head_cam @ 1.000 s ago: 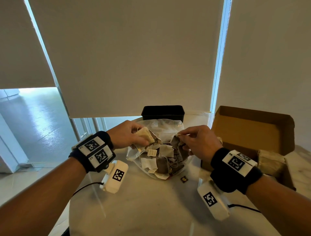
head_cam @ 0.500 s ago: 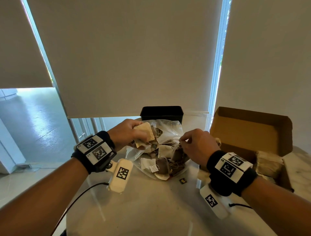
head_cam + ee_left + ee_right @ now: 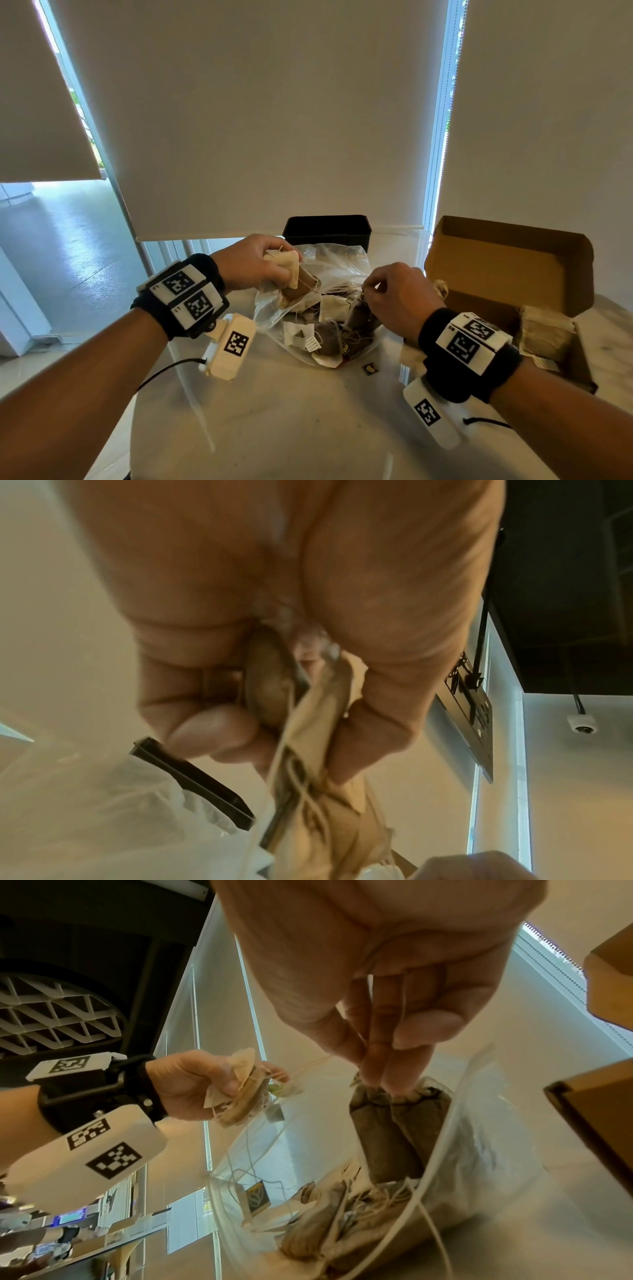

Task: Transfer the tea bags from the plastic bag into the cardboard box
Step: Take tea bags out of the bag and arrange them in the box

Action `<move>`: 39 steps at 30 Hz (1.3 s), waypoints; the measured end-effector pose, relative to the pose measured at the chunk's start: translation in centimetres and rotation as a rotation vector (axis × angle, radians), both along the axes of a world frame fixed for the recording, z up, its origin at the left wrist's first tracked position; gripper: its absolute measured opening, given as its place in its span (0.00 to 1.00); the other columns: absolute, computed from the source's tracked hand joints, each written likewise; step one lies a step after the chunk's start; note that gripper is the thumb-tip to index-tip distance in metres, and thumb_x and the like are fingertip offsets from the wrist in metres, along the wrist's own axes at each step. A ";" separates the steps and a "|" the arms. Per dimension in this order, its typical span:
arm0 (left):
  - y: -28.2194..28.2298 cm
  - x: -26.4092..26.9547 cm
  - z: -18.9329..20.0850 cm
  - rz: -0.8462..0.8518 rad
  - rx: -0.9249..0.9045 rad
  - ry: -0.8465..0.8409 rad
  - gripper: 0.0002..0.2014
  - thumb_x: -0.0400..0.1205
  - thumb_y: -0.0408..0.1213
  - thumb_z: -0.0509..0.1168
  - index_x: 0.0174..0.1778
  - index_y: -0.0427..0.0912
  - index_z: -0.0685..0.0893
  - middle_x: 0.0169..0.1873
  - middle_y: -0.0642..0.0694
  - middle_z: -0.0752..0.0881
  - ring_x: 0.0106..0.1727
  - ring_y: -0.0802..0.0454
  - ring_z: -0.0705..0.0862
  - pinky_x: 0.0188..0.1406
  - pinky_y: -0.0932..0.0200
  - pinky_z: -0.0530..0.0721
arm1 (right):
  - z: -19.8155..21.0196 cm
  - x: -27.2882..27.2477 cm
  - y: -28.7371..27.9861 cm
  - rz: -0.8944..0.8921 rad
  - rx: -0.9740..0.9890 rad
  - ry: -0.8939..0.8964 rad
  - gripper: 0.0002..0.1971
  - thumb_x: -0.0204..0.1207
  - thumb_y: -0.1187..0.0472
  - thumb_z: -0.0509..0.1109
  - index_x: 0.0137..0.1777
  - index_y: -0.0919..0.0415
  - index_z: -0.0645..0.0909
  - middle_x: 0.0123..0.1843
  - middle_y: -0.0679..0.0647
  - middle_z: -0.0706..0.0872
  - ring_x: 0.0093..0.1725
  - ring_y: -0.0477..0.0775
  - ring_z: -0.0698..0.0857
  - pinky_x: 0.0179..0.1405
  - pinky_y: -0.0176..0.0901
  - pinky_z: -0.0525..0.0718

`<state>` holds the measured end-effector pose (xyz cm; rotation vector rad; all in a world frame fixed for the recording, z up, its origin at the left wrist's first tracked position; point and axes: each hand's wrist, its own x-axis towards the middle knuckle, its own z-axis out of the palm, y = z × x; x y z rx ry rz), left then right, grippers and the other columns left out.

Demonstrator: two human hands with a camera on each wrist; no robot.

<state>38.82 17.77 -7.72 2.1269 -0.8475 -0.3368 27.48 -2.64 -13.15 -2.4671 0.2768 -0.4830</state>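
A clear plastic bag [image 3: 274, 310] lies open on the table with several tea bags [image 3: 329, 339] and tangled strings inside. My left hand [image 3: 253, 263] hovers over the bag's left rim and grips a pale tea bag bunch [image 3: 291, 272] [image 3: 329, 750] [image 3: 243, 1091]. My right hand [image 3: 394, 296] is over the bag's right side; its fingertips [image 3: 380, 1069] pinch the tops of two dark tea bags [image 3: 394, 1123] that hang down into the bag. The open cardboard box [image 3: 507, 270] stands at the right, with pale tea bags [image 3: 544, 332] inside.
A black rectangular bin [image 3: 327, 229] stands behind the plastic bag near the blinds. A small dark tea tag [image 3: 370, 368] lies on the table in front of the bag. The table's edge curves at the lower left.
My left hand has lifted its pale tea bags a little higher. My right hand has shifted slightly right, drawing the dark tea bags and strings upward out of the pile.
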 end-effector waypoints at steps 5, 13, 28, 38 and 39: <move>0.0 -0.6 0.5 0.011 -0.084 0.055 0.15 0.72 0.27 0.72 0.51 0.45 0.82 0.46 0.46 0.81 0.43 0.51 0.83 0.28 0.67 0.84 | -0.1 -0.1 0.1 0.022 0.048 -0.010 0.09 0.80 0.59 0.66 0.53 0.56 0.87 0.49 0.52 0.88 0.45 0.50 0.86 0.46 0.37 0.86; 0.0 -0.4 0.4 -0.016 -0.150 0.079 0.15 0.63 0.35 0.67 0.46 0.45 0.86 0.47 0.38 0.85 0.46 0.48 0.85 0.43 0.55 0.86 | 0.8 -0.2 -0.3 0.106 0.193 -0.063 0.06 0.81 0.59 0.67 0.48 0.53 0.86 0.39 0.46 0.86 0.36 0.43 0.83 0.34 0.30 0.78; 0.3 -0.7 1.4 0.016 -0.081 0.003 0.23 0.61 0.35 0.65 0.53 0.51 0.86 0.52 0.41 0.85 0.53 0.44 0.84 0.47 0.52 0.85 | 3.8 -1.4 -0.7 0.213 0.352 -0.146 0.06 0.81 0.64 0.66 0.46 0.59 0.85 0.45 0.58 0.89 0.39 0.51 0.86 0.26 0.24 0.77; -0.7 -2.5 2.4 -0.092 -0.445 0.307 0.20 0.73 0.16 0.57 0.55 0.37 0.83 0.43 0.42 0.82 0.39 0.50 0.84 0.35 0.55 0.89 | 7.3 -3.1 -2.2 0.159 0.301 -0.285 0.07 0.80 0.62 0.68 0.44 0.51 0.85 0.44 0.49 0.88 0.47 0.49 0.85 0.44 0.33 0.78; -1.1 -2.8 2.0 -0.088 -0.477 0.324 0.19 0.73 0.16 0.57 0.54 0.36 0.83 0.38 0.44 0.83 0.34 0.52 0.84 0.32 0.56 0.88 | 7.4 -3.3 -2.4 0.153 0.299 -0.283 0.07 0.80 0.62 0.68 0.44 0.51 0.86 0.45 0.49 0.89 0.48 0.49 0.86 0.46 0.36 0.79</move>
